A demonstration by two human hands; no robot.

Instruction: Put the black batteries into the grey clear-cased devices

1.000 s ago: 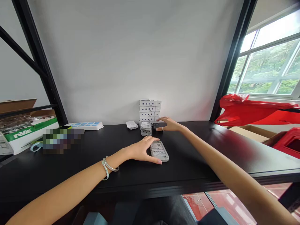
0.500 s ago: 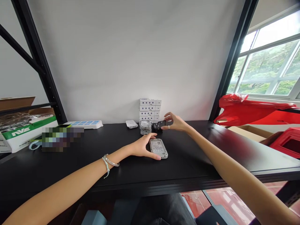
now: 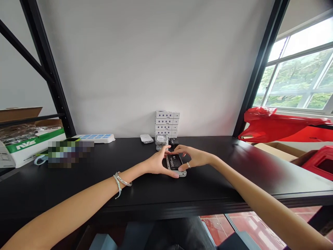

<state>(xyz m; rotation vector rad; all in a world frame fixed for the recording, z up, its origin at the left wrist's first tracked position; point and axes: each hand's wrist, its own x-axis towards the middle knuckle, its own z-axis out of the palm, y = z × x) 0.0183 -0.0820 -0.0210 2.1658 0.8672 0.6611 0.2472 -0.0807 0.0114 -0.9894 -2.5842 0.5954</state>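
Flat on the black desk (image 3: pixel 125 196) lay the pale phone body (image 3: pixel 183 173), and the left hand (image 3: pixel 156 164) spanned it, half open, thumb and fingers holding its ends! Right above, the right hand (image 3: pixel 194 157), curled, had the black battery (image 3: pixel 173 161) between thumb and fingers; fully seated or not, you couldn't tell. White boxes (image 3: pixel 166 121) stood stacked behind.

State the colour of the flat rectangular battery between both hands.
The battery is black with white print; clearest: head view.
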